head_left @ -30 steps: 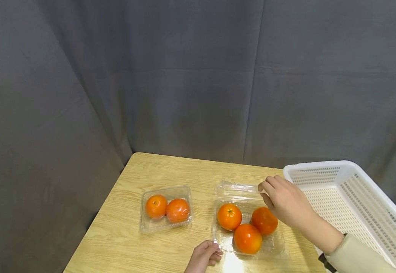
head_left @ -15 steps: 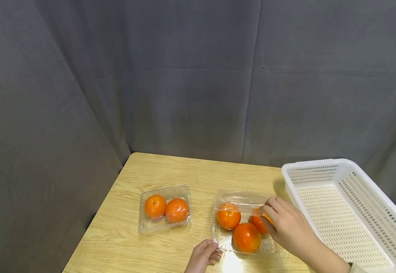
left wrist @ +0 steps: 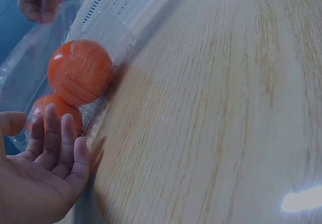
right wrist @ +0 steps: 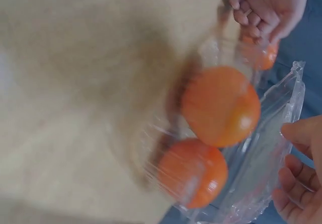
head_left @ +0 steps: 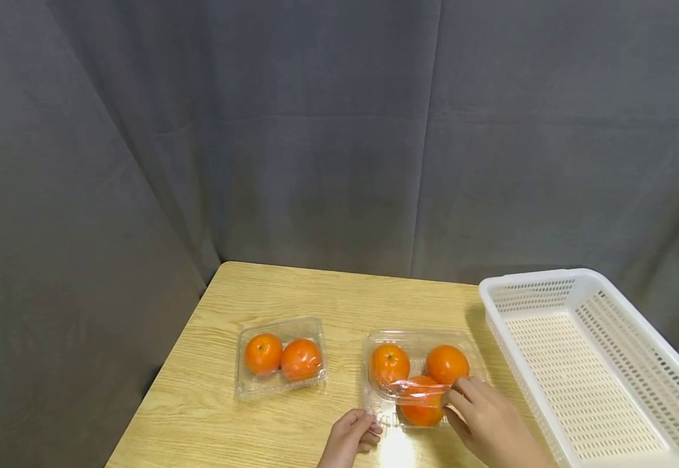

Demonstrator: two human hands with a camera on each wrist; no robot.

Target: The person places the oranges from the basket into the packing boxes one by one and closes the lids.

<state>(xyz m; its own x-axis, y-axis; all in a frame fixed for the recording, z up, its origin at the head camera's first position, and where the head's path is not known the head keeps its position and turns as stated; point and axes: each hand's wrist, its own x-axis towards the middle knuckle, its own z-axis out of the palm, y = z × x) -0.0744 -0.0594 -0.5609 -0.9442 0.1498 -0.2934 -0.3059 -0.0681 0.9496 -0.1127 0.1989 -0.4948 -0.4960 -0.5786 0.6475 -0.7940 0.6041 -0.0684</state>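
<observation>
A clear plastic clamshell (head_left: 372,403) lies on the table in the head view, with three round orange-red fruits (head_left: 390,364) in its base. Its lid (head_left: 374,338) is tilted partway over them. At the near left corner my left hand (head_left: 347,437) pinches the base rim between thumb and fingers. My right hand (head_left: 487,419) holds the lid's free edge near its right end. In the right wrist view, the lid edge (right wrist: 294,90) runs by the right thumb (right wrist: 302,133), and two fruits (right wrist: 221,105) show large; blur softens the base. The left wrist view shows the left fingers (left wrist: 53,143) beside a fruit.
Left of my hands sits another clear clamshell (head_left: 240,383), its lid down over two similar fruits (head_left: 301,359). A white perforated basket (head_left: 579,390) stands at the table's right side. Behind the wooden table (head_left: 199,416) hangs a grey curtain (head_left: 316,162).
My right hand has brought the lid from upright at the back forward and down over the fruits. My left hand stays at the near left corner.
</observation>
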